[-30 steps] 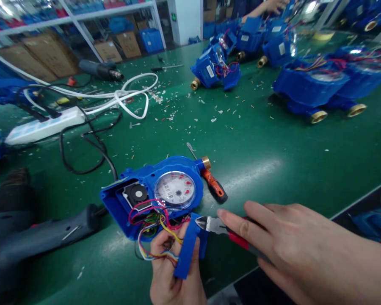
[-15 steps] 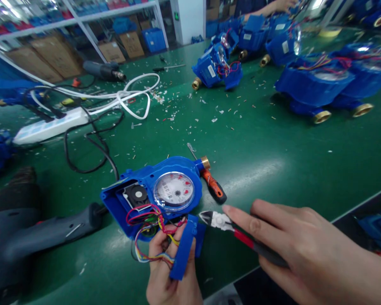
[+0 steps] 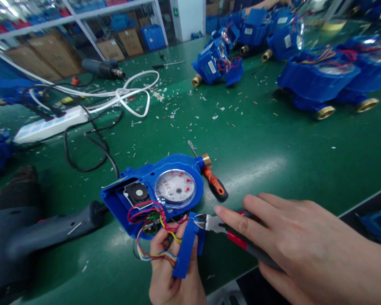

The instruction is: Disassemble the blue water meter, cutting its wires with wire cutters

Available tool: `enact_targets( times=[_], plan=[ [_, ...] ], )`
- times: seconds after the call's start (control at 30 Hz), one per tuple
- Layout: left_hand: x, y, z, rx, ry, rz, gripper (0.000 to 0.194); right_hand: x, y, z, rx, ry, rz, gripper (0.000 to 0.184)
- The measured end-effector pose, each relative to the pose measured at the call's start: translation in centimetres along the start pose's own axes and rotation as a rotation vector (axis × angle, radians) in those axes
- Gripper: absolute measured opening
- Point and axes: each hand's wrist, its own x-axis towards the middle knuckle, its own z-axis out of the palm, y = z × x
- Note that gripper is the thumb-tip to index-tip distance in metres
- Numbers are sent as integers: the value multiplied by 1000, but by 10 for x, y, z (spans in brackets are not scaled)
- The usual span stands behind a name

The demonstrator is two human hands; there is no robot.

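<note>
While my left hand [image 3: 174, 271] pinches the blue cover [image 3: 186, 248] and coloured wires [image 3: 155, 237] below the open water meter [image 3: 155, 192] on the green bench [image 3: 273, 161], right hand [image 3: 292, 241] grips cutters [image 3: 216, 224], tips touching the cover

A dark power tool [image 3: 34, 237] runs off the frame's left edge beside the blue meter [image 3: 155, 192]; the right hand [image 3: 301, 245] hides the cutters' [image 3: 209, 222] handles; far meters [image 3: 324, 80] blur.
</note>
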Motion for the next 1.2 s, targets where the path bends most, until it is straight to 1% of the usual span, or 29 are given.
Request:
enact_targets(
  times=[0.17,0.3,0.37,0.53,0.6,0.77,0.93,1.2],
  plan=[
    [0,1,-1,-1,-28,3,34,1,-1,-1,-13,-33,7,60],
    [-1,0,-4,-10,-14,-74,25,0,-4,2,-19,-58,-2,59],
    [-1,-1,-5,-25,-19,-95,25,0,-4,3,-26,-61,-22,60],
    [-2,-3,-8,-21,-46,-81,33,-2,0,6,4,-52,-28,56],
    [-3,-5,-9,-23,-58,-91,32,-3,3,7,36,-37,-14,55],
    [-4,-6,-9,-25,-20,-94,27,-6,9,4,103,11,-20,55],
    [-3,-5,-12,17,-74,-87,30,-7,12,1,106,-41,-34,59],
    [-3,-1,-8,-10,-28,-130,23,1,10,4,102,-47,-31,59]
  ],
)
